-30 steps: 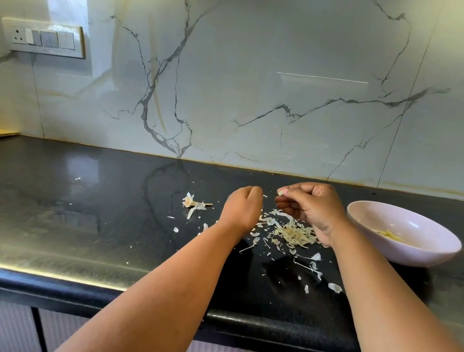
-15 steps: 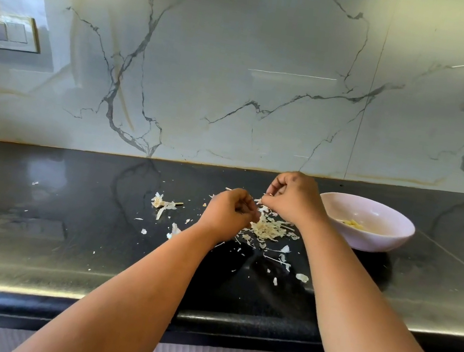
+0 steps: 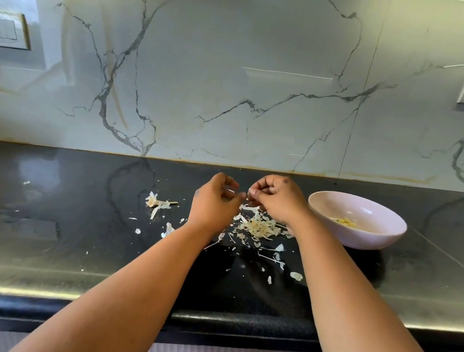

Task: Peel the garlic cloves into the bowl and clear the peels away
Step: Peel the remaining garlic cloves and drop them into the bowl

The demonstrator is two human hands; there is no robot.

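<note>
Glossy black desk [image 3: 33,203] under a white wall [image 3: 248,39] veined in grey — pale pink bowl [image 3: 367,243] holding yellowish garlic [image 3: 346,222]; off-white, tan-tinged peels [image 3: 259,227].

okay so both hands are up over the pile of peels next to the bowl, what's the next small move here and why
Probably finish stripping the skin between the fingertips, then carry the clove right to the bowl. The left hand and right hand meet above the peel pile, fingers curled as if pinching something small; the clove itself cannot be made out. The bowl holds only a few peeled pieces, and loose peels lie on the counter.
</note>
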